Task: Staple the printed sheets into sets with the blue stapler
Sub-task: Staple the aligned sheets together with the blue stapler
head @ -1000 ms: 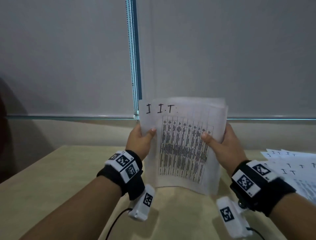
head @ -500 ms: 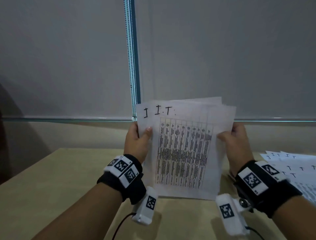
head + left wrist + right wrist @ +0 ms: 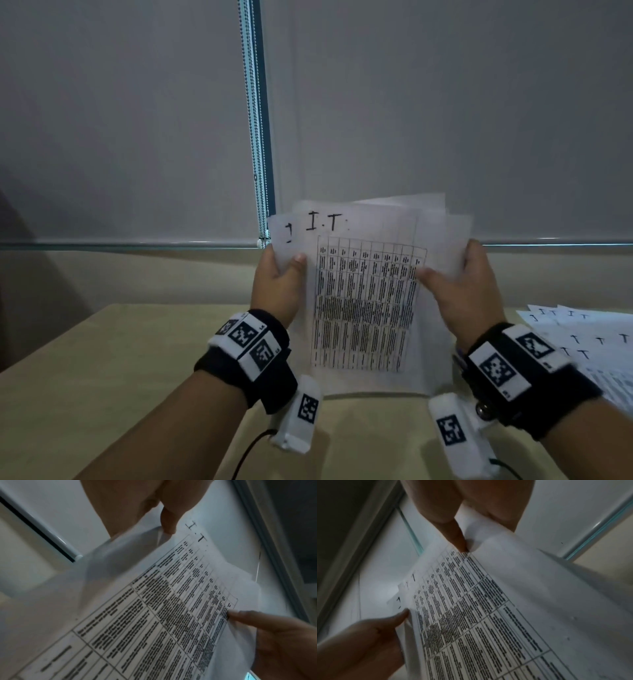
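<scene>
I hold a small stack of printed sheets (image 3: 366, 301) upright, its bottom edge resting on the beige table (image 3: 102, 359). The front sheet carries a dense table and handwritten "I.T" at the top. My left hand (image 3: 277, 284) pinches the stack's left edge, thumb in front (image 3: 169, 520). My right hand (image 3: 459, 287) grips the right edge with its thumb (image 3: 457, 536) pressed on the front sheet. The sheets are fanned unevenly at the top corners. The blue stapler is not in view.
More printed sheets (image 3: 589, 342) lie spread on the table at the right. A grey roller blind (image 3: 445, 102) with a bead chain (image 3: 253, 137) hangs behind the table. The table's left edge drops off at the left.
The stack has shifted slightly right and its sheets have fanned apart at the top. My right thumb left the front sheet, then pressed back onto it.
</scene>
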A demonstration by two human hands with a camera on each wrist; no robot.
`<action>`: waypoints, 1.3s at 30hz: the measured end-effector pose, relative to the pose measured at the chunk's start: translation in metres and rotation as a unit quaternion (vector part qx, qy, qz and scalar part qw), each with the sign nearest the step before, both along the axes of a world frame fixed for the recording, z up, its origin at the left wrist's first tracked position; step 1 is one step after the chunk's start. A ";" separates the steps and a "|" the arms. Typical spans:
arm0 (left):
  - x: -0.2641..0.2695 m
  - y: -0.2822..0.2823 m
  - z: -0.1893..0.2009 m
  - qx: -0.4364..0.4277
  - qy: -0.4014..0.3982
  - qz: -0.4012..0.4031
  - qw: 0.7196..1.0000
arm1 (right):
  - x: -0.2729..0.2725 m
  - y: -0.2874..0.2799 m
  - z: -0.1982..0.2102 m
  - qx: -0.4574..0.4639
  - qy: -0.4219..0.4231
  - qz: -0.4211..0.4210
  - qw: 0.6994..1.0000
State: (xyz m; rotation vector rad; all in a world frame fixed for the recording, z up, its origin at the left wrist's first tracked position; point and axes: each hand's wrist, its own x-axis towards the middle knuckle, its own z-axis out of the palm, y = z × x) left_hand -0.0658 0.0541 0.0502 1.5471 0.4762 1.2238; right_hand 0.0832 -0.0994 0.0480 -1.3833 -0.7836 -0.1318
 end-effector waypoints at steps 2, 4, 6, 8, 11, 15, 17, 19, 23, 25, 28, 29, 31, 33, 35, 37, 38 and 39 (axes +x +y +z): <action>0.000 0.002 0.004 -0.009 -0.014 -0.007 1.000 | 0.004 0.000 0.002 0.013 0.005 -0.001 1.000; 0.000 0.001 0.007 0.003 -0.001 -0.031 1.000 | 0.005 0.000 0.002 -0.005 0.016 0.025 1.000; 0.001 -0.002 0.007 0.017 0.032 -0.041 0.999 | 0.006 0.000 0.001 -0.031 0.006 0.052 0.998; 0.003 -0.002 0.006 0.014 0.045 -0.033 0.998 | 0.007 0.000 0.000 -0.040 -0.005 0.056 0.998; 0.002 0.000 0.008 0.010 0.033 -0.022 0.999 | 0.015 -0.002 0.000 -0.014 0.029 0.059 0.998; 0.000 -0.003 0.012 -0.001 0.023 -0.046 0.999 | 0.024 -0.008 -0.001 -0.012 0.036 0.070 0.997; -0.001 -0.006 0.014 -0.023 0.019 -0.043 0.999 | 0.027 -0.011 -0.004 -0.013 0.048 0.076 0.996; -0.001 -0.004 0.014 -0.038 0.012 -0.026 0.999 | 0.032 -0.013 -0.007 -0.016 0.067 0.092 0.993; -0.003 -0.003 0.016 -0.064 0.007 -0.022 0.998 | 0.034 -0.020 -0.005 -0.021 0.088 0.136 0.987; -0.002 -0.004 0.016 -0.064 0.014 -0.028 0.997 | 0.032 -0.022 -0.004 -0.020 0.077 0.136 0.988; -0.001 -0.011 0.016 -0.088 0.011 -0.052 0.995 | 0.029 -0.020 -0.004 -0.012 0.067 0.101 0.992; 0.000 -0.012 0.014 -0.075 0.015 -0.061 0.995 | 0.027 -0.019 -0.003 -0.011 0.066 0.094 0.993; 0.001 -0.017 0.014 -0.010 0.033 -0.058 0.998 | 0.023 -0.016 -0.002 -0.013 0.061 0.088 0.994; 0.002 -0.018 0.017 0.025 0.038 -0.032 0.998 | 0.019 -0.014 0.002 -0.006 0.053 0.090 0.994; 0.002 -0.014 0.019 0.033 0.016 -0.014 0.999 | 0.017 -0.012 0.005 -0.001 0.053 0.105 0.993; 0.000 -0.013 0.020 0.015 0.006 -0.012 1.000 | 0.016 -0.008 0.003 -0.017 0.047 0.111 0.993; 0.000 -0.012 0.017 0.008 0.016 -0.019 1.000 | 0.016 -0.006 0.000 -0.030 0.041 0.110 0.993; 0.000 -0.009 0.013 0.007 0.029 -0.025 0.999 | 0.017 -0.004 -0.005 -0.044 0.036 0.107 0.993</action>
